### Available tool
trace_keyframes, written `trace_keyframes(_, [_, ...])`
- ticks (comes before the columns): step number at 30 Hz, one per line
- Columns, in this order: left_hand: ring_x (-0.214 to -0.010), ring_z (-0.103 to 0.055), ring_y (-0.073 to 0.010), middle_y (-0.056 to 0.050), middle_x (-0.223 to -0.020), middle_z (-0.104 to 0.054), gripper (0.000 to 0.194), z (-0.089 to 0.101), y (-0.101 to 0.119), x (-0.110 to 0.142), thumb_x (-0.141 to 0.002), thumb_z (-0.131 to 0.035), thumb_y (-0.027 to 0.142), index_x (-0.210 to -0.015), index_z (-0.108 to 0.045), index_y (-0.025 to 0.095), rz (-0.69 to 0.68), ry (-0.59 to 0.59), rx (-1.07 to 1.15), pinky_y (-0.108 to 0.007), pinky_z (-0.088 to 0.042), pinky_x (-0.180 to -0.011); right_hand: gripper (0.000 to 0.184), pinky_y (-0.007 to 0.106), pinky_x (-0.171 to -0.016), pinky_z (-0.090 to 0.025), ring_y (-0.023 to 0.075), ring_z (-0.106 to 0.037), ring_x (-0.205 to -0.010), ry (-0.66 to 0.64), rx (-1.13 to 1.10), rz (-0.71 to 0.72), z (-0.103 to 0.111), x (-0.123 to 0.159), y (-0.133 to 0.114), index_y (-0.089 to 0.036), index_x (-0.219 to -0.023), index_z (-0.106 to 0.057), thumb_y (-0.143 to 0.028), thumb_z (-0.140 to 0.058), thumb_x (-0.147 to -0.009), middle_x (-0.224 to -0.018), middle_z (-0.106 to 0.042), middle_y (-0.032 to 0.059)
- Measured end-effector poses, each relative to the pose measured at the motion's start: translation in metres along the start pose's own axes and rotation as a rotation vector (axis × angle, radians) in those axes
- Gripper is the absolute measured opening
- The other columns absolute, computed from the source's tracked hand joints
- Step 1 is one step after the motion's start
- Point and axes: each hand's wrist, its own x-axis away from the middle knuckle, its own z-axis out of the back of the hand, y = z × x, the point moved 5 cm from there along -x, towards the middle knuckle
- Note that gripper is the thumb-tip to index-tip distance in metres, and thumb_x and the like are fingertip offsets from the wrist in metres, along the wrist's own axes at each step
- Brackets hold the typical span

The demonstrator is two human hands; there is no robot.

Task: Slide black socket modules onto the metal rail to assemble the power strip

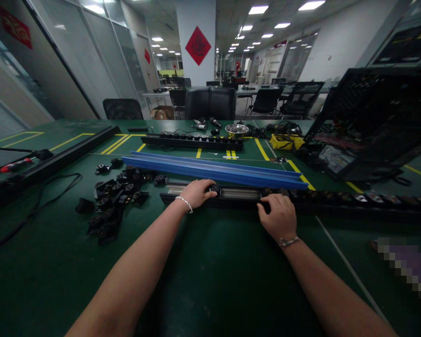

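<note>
A long black rail (238, 202) with a silvery inner channel lies crosswise on the green table in front of me. My left hand (197, 193) has its thumb and fingers closed about a small black block (213, 188) sitting in the channel. Farther right, my right hand (279, 216) curls over the rail, its fingertips at the near edge beside another dark block; these fingertips are partly hidden. Bare channel shows between the hands. Toward the right end, a row of dark blocks (361, 197) fills the rail. Left of it lies a pile of loose black blocks (121, 194).
A blue rail (214, 170) lies just behind the black one. Beyond it are another filled black rail (192, 142), a metal bowl (236, 129) and a yellow box (286, 142). A large black open-framed case (379, 126) stands right; a red-handled tool (16, 164) lies left.
</note>
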Motion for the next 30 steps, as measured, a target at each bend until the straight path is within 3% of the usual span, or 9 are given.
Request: trace_keyframes(30, [-0.105, -0.057, -0.0215, -0.006, -0.115, -0.063, 0.037, 0.013, -0.033, 0.018, -0.084, -0.051, 0.039, -0.116, -0.056, 0.022, 0.05, 0.0, 0.045, -0.034, -0.043, -0.092, 0.009, 0.033, -0.069, -0.036, 0.0209, -0.048, -0.08, 0.007, 0.05, 0.015, 0.003, -0.002, -0.002, -0.016, -0.08, -0.06, -0.024, -0.056, -0.078, -0.085, -0.06, 0.0085])
